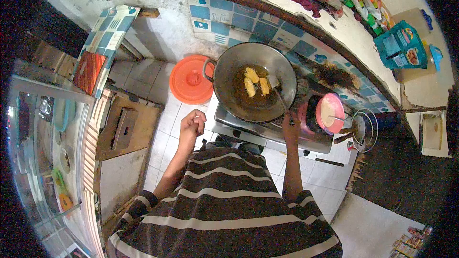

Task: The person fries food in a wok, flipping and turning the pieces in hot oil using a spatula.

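Note:
A large wok (pixel 229 96) sits on the gas stove (pixel 267 128) with dark oil in its bottom. Several golden battered pieces (pixel 250 86) lie close together in the oil. My right hand (pixel 290 120) is closed around the handle of a metal spatula (pixel 279 96), whose blade rests in the wok beside the pieces. My left hand (pixel 192 123) hangs in the air left of the stove with its fingers curled in. Nothing shows in it, and it touches neither the wok nor the orange lid near it.
An orange plastic lid (pixel 179 82) is left of the wok. On the stove's right stands a pink bowl (pixel 338 107) of pale batter with a utensil in it. Beyond it is a wire strainer (pixel 366 131). Tiled wall (pixel 239 16) rises behind; a glass cabinet (pixel 52 129) stands left.

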Motion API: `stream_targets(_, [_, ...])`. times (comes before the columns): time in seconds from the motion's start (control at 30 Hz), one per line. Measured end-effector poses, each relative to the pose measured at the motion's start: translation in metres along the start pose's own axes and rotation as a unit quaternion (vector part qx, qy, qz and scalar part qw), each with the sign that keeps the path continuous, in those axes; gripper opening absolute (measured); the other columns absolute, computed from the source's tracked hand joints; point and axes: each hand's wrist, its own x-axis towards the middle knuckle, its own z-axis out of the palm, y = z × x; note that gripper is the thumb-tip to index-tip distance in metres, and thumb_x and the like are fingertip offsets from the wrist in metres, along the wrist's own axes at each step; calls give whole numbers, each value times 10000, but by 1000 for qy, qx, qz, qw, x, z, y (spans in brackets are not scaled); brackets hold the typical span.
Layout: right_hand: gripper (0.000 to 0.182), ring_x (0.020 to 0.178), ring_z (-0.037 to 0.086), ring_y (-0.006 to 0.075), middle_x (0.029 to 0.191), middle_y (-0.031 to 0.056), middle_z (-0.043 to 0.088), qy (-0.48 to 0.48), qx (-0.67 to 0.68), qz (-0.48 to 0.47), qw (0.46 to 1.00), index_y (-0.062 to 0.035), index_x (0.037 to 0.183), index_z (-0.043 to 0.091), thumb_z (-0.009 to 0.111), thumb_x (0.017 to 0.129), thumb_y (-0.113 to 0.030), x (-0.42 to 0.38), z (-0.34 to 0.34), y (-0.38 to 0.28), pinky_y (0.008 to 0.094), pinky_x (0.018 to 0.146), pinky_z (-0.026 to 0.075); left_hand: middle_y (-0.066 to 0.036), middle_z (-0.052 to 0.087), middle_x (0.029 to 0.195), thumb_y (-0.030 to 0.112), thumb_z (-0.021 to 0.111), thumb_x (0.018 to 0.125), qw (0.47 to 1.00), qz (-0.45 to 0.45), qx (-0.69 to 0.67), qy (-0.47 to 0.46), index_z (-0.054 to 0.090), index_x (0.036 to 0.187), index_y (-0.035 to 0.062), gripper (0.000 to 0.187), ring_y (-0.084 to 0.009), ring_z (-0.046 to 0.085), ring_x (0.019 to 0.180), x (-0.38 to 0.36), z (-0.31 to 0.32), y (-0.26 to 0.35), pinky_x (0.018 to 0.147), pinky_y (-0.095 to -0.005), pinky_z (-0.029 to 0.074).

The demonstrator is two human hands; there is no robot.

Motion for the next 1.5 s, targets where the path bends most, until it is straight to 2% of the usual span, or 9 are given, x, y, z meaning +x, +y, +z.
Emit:
stream_targets(0.17, [402, 699, 569, 163, 809, 64, 624, 17, 103, 112, 988, 0, 1027, 619, 619, 854, -363, -4, 6, 11, 289, 641, 451, 33, 353, 516, -85, 312, 642, 1000, 8, 2, -2, 500, 836, 35, 296, -56, 275, 459, 3, -4, -6, 436, -218, 212])
stream_targets(0.33, [263, 481, 439, 64, 620, -34, 504, -61, 245, 246, 936, -106, 843, 604, 606, 861, -368, -9, -3, 10, 224, 435, 339, 36, 351, 520, -91, 305, 644, 1000, 2, -10, -7, 501, 838, 36, 304, -53, 273, 461, 2, -6, -6, 439, -217, 210])
stream_targets(0.53, [283, 430, 391, 54, 546, -53, 416, -96, 223, 204, 948, -141, 723, 506, 547, 898, -359, -27, -27, -33, 216, 372, 277, 38, 344, 519, -97, 305, 655, 1000, 17, -7, -13, 500, 837, 38, 299, -52, 274, 463, -1, -9, -12, 443, -215, 213])
stream_targets(0.73, [305, 425, 396, 64, 539, -50, 426, -136, 245, 202, 938, -128, 729, 510, 529, 907, -375, -24, -34, -18, 233, 380, 300, 38, 338, 519, -98, 308, 654, 1000, 1, -8, -3, 498, 831, 37, 293, -52, 274, 464, 2, -2, -4, 444, -215, 210])
stream_targets(0.87, [296, 566, 498, 101, 653, -1, 532, -65, 158, 56, 984, -90, 862, 596, 541, 901, -378, -29, 5, 46, 230, 515, 383, 36, 342, 517, -95, 307, 642, 999, 23, -34, -24, 499, 831, 38, 300, -52, 271, 461, 1, -6, -5, 441, -214, 209])
stream_targets(0.97, [332, 760, 562, 136, 783, 49, 598, -110, 35, 57, 992, -67, 963, 627, 564, 889, -384, -34, -16, -3, 248, 676, 430, 36, 336, 514, -86, 305, 635, 999, 5, -27, -22, 498, 828, 38, 299, -55, 264, 459, 1, -6, -6, 438, -218, 209])
stream_targets(1.13, [381, 951, 574, 200, 931, 105, 651, -90, 49, 59, 993, -34, 1006, 644, 588, 877, -389, -37, -19, -58, 327, 854, 429, 36, 342, 511, -75, 299, 640, 1000, 2, -6, -12, 494, 816, 41, 287, -60, 266, 451, 3, -6, -4, 435, -220, 212])
stream_targets(1.2, [354, 965, 579, 223, 962, 118, 656, -75, 5, -26, 997, -31, 1010, 649, 589, 882, -356, -43, -19, -59, 342, 876, 427, 36, 347, 512, -76, 297, 642, 1000, 5, 0, -2, 495, 817, 41, 289, -58, 270, 452, 2, -5, -3, 434, -219, 215])
stream_targets(1.5, [273, 921, 618, 291, 962, 190, 648, -88, -37, -65, 993, 1, 995, 639, 605, 871, -240, -44, -24, -81, 359, 825, 469, 30, 360, 520, -81, 300, 638, 1000, 7, 11, -9, 497, 817, 36, 291, -57, 281, 460, 0, -3, -5, 443, -219, 226])
